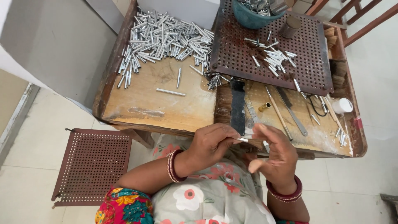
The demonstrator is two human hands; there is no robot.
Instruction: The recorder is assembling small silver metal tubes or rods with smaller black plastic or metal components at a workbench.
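I've got a small metal tube (242, 140) pinched in my left hand (211, 145), right hand (273, 151) loosely open, fingertips at its tip. Big pile of tubes (166, 37) waits at eleven o'clock on the worktop (166, 110); few lie on the perforated tray (306, 62) at one.

Two perforated trays (309, 62), one teal bowl (248, 18), one white cup (342, 105), perhaps hundreds of metal tubes (166, 37).
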